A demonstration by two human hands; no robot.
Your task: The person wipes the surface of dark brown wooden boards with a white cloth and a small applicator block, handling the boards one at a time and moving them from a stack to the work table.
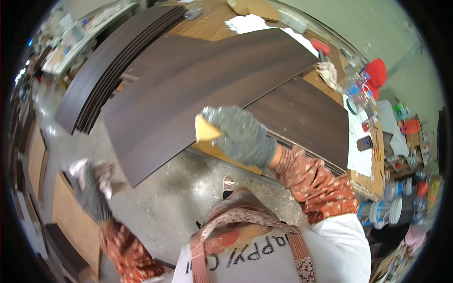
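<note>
While the right hand (241, 136) is gripping a yellow block (206, 129): brown panel (174, 92), lying across lower boards (306, 118), is seemingly being worked.
Left hand (89, 188): blurring by pale cloth (106, 178); cannot tell grip.
Stacked boards (106, 59): lying left, doneness unclear.

The gloved right hand (243, 136) grips a yellow block (205, 130) at the dark panel's (155, 111) near edge; the left hand (92, 193) holds pale cloth (106, 178), blurred.
</note>
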